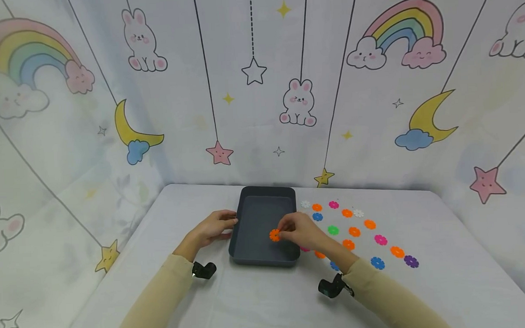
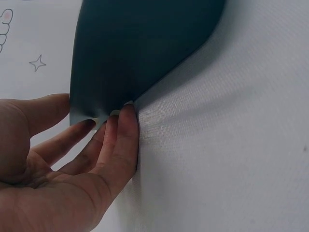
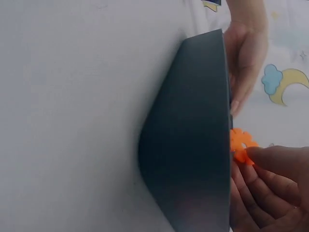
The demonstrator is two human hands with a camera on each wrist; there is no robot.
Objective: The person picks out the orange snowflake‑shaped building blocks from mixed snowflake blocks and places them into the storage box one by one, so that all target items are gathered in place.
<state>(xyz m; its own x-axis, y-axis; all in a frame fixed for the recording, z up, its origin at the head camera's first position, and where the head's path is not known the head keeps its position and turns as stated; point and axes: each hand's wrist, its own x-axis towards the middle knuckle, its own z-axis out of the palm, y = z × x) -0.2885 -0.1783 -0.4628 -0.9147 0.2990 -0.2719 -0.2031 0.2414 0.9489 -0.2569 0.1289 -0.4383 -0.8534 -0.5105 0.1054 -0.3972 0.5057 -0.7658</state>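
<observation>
Orange plastic, flat and flower-shaped: the orange disc (image 1: 274, 235) is pinched at its rim between the thumb and fingertips of the right hand (image 1: 300, 229), held just above the floor of the dark grey tray (image 1: 252, 257), towards the tray's right half. From the right wrist view the orange disc (image 3: 241, 145) shows beyond the tray's wall (image 3: 193, 145), clear of it, with the fingertips (image 3: 263, 157) closed on one edge. It looks light and stiff, thin enough that an edge pinch like this one is probably the surest hold; flat on a smooth floor it would likely be awkward to lift again. The left hand (image 1: 213, 227) rests on the worktop (image 1: 443, 254) against the tray's left wall, fingers nearly straight and held together, their tips (image 2: 126, 112) touching the tray's outer wall (image 2: 140, 53), pressing rather than gripping. The tray seems rigid and light enough to slide on the white cloth if unbraced. Right of the tray lie the loose discs (image 1: 354, 231) in orange, pink, blue, green, purple and white, spread well apart from one another on the cloth.
</observation>
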